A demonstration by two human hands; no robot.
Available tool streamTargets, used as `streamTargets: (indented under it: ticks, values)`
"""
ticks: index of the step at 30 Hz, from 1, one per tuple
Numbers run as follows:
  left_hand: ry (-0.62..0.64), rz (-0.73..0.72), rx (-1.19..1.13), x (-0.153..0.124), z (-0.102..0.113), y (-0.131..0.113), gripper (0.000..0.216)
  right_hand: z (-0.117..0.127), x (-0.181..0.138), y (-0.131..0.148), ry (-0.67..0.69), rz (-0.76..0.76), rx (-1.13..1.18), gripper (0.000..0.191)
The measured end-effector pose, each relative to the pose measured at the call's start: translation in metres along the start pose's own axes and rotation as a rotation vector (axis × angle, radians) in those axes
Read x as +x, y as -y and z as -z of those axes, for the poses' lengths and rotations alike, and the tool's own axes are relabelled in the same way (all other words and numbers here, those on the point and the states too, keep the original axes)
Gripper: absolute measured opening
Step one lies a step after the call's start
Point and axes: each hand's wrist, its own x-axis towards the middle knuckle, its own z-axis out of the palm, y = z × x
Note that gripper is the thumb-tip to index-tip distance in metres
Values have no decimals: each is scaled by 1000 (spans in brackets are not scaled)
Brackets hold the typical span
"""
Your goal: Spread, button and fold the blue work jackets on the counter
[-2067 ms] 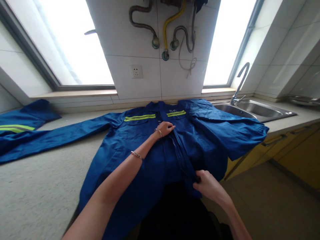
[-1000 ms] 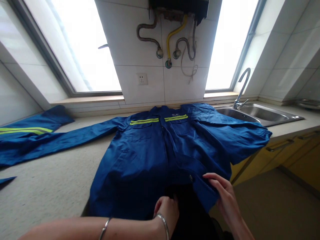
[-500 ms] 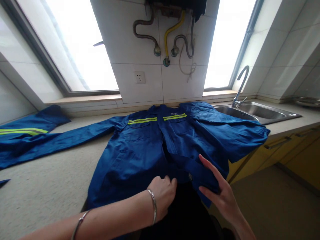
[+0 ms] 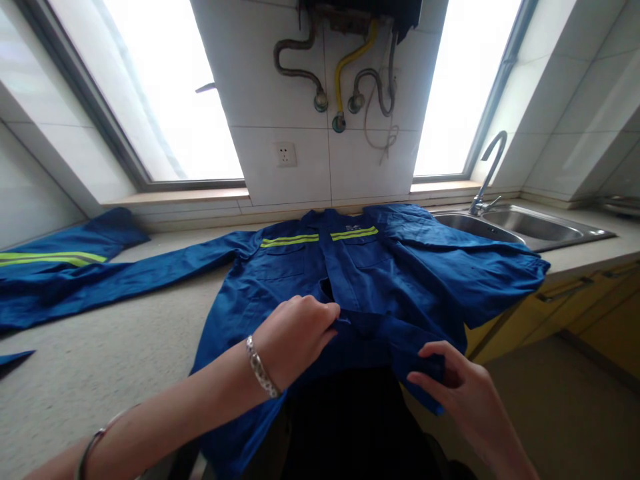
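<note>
- The left hand (image 4: 295, 337), moved up from the hem, now pinches the front placket of the blue work jacket (image 4: 280, 293), spread on the countertop (image 4: 100, 360).
- The right hand (image 4: 463, 387), fingers curled, now grips the near-right hem corner, no longer flat.

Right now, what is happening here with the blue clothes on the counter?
A person stands at a kitchen counter with a blue work jacket spread out on it, front side up. The left hand grips the front fabric near the middle, and the right hand pinches the lower hem at the counter's edge. A second blue garment lies to the left; a sink is at the right.
</note>
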Motion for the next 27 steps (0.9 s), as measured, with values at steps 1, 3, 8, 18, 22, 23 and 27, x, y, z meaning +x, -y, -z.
streamTargets:
  ticks: [1, 3, 8, 18, 22, 23, 27]
  values:
    - [-19, 21, 53, -1, -1, -1, 14, 2, -2, 4, 72, -16, 62, 30]
    - [-46, 27, 106, -2, -5, -4, 19, 5, -6, 12, 196, -33, 170, 28]
    - [-81, -133, -84, -6, -10, -5, 19, 2, -7, 25, 149, 57, 199, 15]
    - [-221, -216, -307, -11, -7, -2, 20, -31, 14, 40, -402, 537, 68, 23]
    - [-275, -331, -163, -7, -7, -5, 25, -36, 16, 45, -331, 684, -47, 38]
    - [-271, -349, -128, -6, -7, -7, 28, -36, 16, 46, -324, 707, -68, 39]
    - [-278, -359, -91, -6, -15, -10, 35, -36, 16, 48, -340, 767, -45, 33]
